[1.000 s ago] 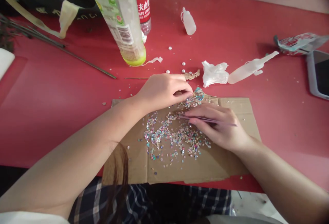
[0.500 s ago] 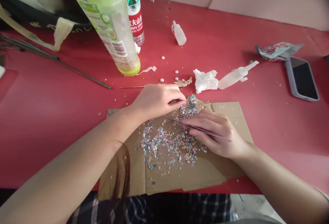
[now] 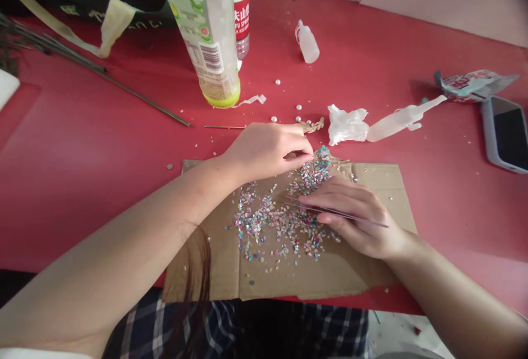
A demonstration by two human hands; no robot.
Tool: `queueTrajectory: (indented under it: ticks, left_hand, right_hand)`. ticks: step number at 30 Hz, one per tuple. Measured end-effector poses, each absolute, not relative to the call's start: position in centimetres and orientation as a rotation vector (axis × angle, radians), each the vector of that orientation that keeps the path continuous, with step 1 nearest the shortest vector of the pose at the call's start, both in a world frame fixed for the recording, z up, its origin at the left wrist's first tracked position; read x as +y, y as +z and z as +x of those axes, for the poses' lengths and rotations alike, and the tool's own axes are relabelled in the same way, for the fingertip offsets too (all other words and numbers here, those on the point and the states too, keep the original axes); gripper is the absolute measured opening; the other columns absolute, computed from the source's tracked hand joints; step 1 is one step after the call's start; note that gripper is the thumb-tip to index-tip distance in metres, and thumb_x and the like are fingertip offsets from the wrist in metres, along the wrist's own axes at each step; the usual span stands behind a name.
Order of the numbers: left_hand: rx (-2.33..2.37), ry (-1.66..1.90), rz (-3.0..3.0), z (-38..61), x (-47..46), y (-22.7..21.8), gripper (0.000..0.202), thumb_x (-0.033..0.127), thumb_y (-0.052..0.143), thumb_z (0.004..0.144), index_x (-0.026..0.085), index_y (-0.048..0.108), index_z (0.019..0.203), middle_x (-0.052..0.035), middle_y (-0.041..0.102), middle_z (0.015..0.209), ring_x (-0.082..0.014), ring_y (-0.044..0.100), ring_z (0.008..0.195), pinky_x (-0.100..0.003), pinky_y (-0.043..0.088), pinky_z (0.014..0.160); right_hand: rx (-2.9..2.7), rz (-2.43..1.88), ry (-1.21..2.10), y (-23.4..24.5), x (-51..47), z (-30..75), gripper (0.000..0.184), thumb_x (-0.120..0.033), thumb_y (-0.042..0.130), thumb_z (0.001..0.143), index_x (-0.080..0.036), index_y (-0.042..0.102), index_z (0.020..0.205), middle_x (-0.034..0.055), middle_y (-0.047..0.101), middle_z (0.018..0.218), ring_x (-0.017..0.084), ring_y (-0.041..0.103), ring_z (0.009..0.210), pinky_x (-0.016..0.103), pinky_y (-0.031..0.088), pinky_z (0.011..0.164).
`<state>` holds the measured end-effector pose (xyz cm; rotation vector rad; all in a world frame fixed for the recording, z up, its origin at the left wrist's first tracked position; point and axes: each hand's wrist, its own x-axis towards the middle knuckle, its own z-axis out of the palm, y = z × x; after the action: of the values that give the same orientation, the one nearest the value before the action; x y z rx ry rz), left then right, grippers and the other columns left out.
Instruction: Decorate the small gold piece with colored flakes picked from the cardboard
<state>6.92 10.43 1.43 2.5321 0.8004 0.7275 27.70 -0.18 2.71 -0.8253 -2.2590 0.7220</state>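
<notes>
My left hand (image 3: 274,150) is closed in a pinch at the upper part of the cardboard sheet (image 3: 350,276). Its fingertips meet at the edge of a small piece covered in teal and shiny chips (image 3: 323,156); its full shape is partly hidden. In my right hand (image 3: 357,213) I grip slim purplish tweezers (image 3: 350,217), lying slanted between thumb and fingers. Their tips point left, just over a scatter of pearly coloured shell-like chips (image 3: 280,224) on the cardboard. Whether the tips hold a chip is too small to tell.
Behind stand a green-labelled bottle (image 3: 206,45) and a water bottle (image 3: 242,15). Beyond my hands lie loose pearls (image 3: 278,82), a gold leaf-shaped stick (image 3: 313,125), crumpled white plastic (image 3: 347,124) and squeeze bottles (image 3: 308,44). A phone (image 3: 507,133) rests at right, thin rods (image 3: 144,98) at left.
The whole view has shifted, so the tabletop things appear farther right. Both hands keep nearly the same place over the cardboard, and the tweezers stay in my right hand.
</notes>
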Motion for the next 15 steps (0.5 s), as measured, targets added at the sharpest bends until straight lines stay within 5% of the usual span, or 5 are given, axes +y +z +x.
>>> queueTrajectory:
  ticks: [15]
  left_hand:
    - [0.788,0.749,2.544,6.97,10.29,1.36,0.024,0.034,0.057,0.095,0.025,0.076,0.085,0.0020,0.074,0.087,-0.0103,0.065,0.073,-0.029,0.036,0.056]
  right_hand:
    - [-2.264,-0.901,0.811,2.87,-0.63,27.22,0.022,-0.023,0.054,0.101,-0.016,0.068,0.118,0.0056,0.076,0.097,0.015,0.066,0.086,0.034,0.050,0.080]
